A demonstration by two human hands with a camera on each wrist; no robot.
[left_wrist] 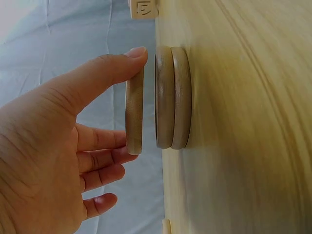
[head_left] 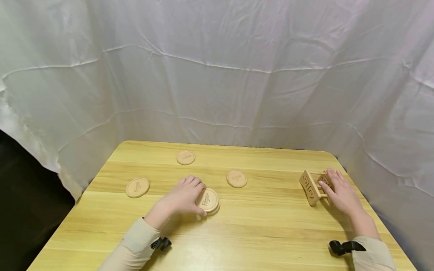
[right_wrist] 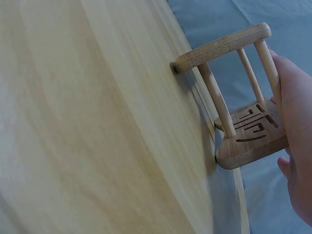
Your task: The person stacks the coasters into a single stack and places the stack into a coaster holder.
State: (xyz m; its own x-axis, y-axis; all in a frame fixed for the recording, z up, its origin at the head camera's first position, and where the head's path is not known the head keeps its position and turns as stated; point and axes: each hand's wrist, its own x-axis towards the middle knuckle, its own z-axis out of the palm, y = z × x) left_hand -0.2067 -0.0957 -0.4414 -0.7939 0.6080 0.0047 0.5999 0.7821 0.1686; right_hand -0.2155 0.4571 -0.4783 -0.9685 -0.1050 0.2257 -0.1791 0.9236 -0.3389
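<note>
My left hand pinches a round wooden coaster between thumb and fingers. In the left wrist view, a small gap parts it from two stacked coasters lying flat on the table. Engraved lettering shows on the held coaster's upper face in the head view. At the right, my right hand holds a wooden coaster holder by its right-hand panel. This holder has two panels with cut-out patterns, joined by thin rods. Part of its right-hand side is hidden by the hand.
Three more coasters lie apart on the wooden table: one at the left, another near the back edge, and a third right of the stack. A pale curtain hangs behind the table and along its sides.
</note>
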